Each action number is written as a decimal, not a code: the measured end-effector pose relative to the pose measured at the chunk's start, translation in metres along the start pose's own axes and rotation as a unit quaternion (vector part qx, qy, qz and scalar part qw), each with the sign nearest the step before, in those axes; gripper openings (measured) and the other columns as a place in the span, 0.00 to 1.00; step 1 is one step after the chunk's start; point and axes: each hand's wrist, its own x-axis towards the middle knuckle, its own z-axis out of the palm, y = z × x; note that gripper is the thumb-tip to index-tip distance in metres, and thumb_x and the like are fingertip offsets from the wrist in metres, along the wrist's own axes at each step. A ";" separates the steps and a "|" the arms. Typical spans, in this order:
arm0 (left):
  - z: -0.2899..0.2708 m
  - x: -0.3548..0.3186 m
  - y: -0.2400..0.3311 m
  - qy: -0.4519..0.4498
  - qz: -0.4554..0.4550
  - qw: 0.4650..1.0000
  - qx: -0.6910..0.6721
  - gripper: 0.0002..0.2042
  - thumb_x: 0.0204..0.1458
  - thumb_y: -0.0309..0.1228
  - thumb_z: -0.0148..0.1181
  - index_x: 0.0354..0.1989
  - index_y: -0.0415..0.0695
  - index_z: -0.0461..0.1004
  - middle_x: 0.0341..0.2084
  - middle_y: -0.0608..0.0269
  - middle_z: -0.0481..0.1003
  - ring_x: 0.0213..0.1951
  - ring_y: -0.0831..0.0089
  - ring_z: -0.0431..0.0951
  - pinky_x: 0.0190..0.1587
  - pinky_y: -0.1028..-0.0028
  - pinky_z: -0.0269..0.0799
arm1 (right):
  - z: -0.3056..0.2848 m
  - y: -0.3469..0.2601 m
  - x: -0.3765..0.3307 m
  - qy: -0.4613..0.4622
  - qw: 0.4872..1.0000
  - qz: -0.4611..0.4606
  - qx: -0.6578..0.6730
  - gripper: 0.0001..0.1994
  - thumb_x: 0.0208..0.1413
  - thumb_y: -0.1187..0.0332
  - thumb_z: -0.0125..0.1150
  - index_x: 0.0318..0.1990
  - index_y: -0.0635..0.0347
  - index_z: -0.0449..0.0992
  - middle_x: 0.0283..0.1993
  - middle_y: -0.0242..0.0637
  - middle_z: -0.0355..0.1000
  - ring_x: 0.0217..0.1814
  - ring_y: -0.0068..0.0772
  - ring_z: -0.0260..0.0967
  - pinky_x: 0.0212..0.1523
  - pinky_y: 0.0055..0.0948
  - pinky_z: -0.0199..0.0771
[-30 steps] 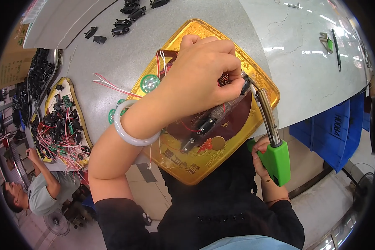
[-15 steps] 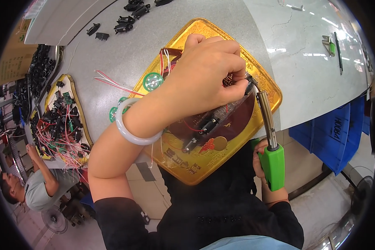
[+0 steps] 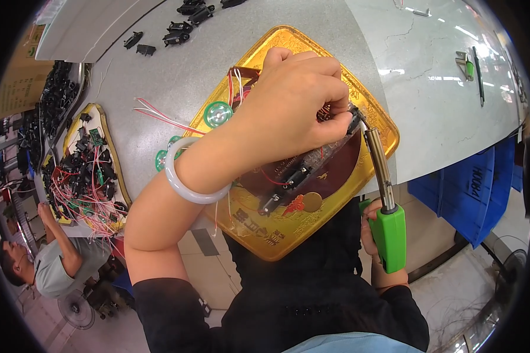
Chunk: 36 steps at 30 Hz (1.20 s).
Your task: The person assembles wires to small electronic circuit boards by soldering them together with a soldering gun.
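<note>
My left hand is held over a gold tray, its fingers pinched on a small wired part at the tray's right side. A pale bangle circles that wrist. My right hand grips the green handle of a soldering iron. The iron's metal shaft runs up to the pinched part, its tip touching there. In the tray lie a small black wired component, red and white wires and round green speakers.
Another gold tray full of black parts and red wires sits at the left, with a seated person beside it. Loose black parts lie at the back of the grey table. A blue crate stands at the right.
The iron's handle has shifted slightly, and its tip stays at the part under my left fingers. My left hand has barely moved.
</note>
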 end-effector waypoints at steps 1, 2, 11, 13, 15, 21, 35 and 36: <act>0.000 0.000 0.000 -0.001 -0.001 1.000 0.000 0.08 0.38 0.31 0.60 0.17 0.44 0.68 0.20 0.67 0.64 0.28 0.71 0.67 0.39 0.70 0.53 | 0.000 0.000 0.001 -0.009 1.000 -0.010 -0.024 0.17 0.33 0.90 0.51 0.32 0.59 0.64 0.31 0.39 0.63 0.30 0.29 0.63 0.32 0.24 0.66; 0.000 0.000 0.000 -0.002 -0.001 1.000 0.001 0.08 0.38 0.31 0.60 0.17 0.44 0.68 0.20 0.67 0.64 0.28 0.71 0.67 0.39 0.70 0.53 | 0.001 -0.002 0.005 -0.008 1.000 -0.011 -0.023 0.17 0.33 0.90 0.51 0.32 0.59 0.64 0.31 0.39 0.63 0.30 0.29 0.63 0.32 0.24 0.66; 0.000 0.000 -0.001 0.006 0.008 1.000 0.007 0.08 0.39 0.32 0.59 0.17 0.44 0.68 0.20 0.67 0.64 0.28 0.70 0.67 0.39 0.70 0.53 | -0.010 -0.023 0.011 0.028 0.988 0.062 0.140 0.12 0.36 0.85 0.49 0.32 0.63 0.66 0.32 0.41 0.65 0.30 0.30 0.66 0.28 0.23 0.69; 0.000 0.001 -0.001 0.001 0.005 1.000 -0.002 0.08 0.39 0.32 0.59 0.16 0.44 0.68 0.20 0.67 0.64 0.28 0.71 0.67 0.39 0.71 0.53 | -0.012 -0.022 0.007 0.035 0.979 0.068 0.188 0.13 0.37 0.85 0.48 0.34 0.62 0.64 0.34 0.43 0.64 0.31 0.29 0.65 0.30 0.23 0.69; -0.001 0.001 0.000 0.001 0.006 1.000 -0.002 0.08 0.39 0.32 0.59 0.16 0.44 0.68 0.20 0.67 0.64 0.28 0.71 0.67 0.39 0.71 0.52 | -0.015 -0.019 0.005 0.015 0.970 0.061 0.233 0.16 0.40 0.85 0.47 0.39 0.62 0.60 0.40 0.45 0.62 0.35 0.28 0.63 0.33 0.22 0.68; 0.000 0.001 0.000 0.001 0.001 1.000 -0.006 0.08 0.39 0.31 0.58 0.15 0.44 0.68 0.19 0.68 0.64 0.27 0.72 0.66 0.38 0.72 0.52 | -0.012 -0.017 0.003 0.015 0.980 0.067 0.185 0.15 0.41 0.77 0.52 0.39 0.61 0.59 0.39 0.45 0.60 0.30 0.27 0.56 0.29 0.22 0.64; -0.001 0.002 0.001 0.003 0.000 1.000 -0.006 0.08 0.39 0.31 0.58 0.15 0.44 0.67 0.18 0.68 0.64 0.26 0.72 0.66 0.37 0.72 0.52 | -0.010 -0.013 0.000 0.013 0.980 0.048 0.192 0.16 0.42 0.77 0.52 0.42 0.60 0.60 0.40 0.45 0.60 0.27 0.26 0.57 0.28 0.23 0.63; -0.001 0.002 0.001 0.004 0.000 1.000 -0.007 0.08 0.39 0.31 0.58 0.15 0.44 0.67 0.18 0.68 0.64 0.26 0.72 0.66 0.37 0.72 0.52 | -0.010 -0.013 0.000 0.016 0.977 0.052 0.204 0.17 0.42 0.77 0.52 0.42 0.60 0.60 0.40 0.46 0.61 0.27 0.26 0.57 0.28 0.23 0.63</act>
